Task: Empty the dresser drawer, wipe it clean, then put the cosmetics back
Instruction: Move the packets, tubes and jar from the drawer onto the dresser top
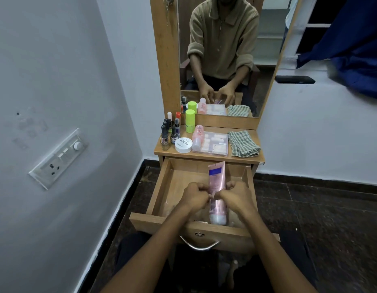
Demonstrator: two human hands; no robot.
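The wooden drawer (162,187) is pulled out below the dresser top. Over it, my left hand (195,194) and my right hand (234,195) both grip a pink cosmetic tube (216,182) from either side, its white cap pointing toward me. A crumpled clear plastic sheet (172,206) lies on the drawer floor under my hands. On the dresser top stand nail polish bottles (167,132), a green stick (190,121), a white round jar (183,145), a pink bottle (197,134) and a clear compartment box (215,144).
A folded striped cloth (243,143) lies at the right of the dresser top (204,156). The mirror (225,49) rises behind it. A wall with a switch panel (58,158) is on the left. Dark floor surrounds the dresser. A blue fabric (352,39) hangs at upper right.
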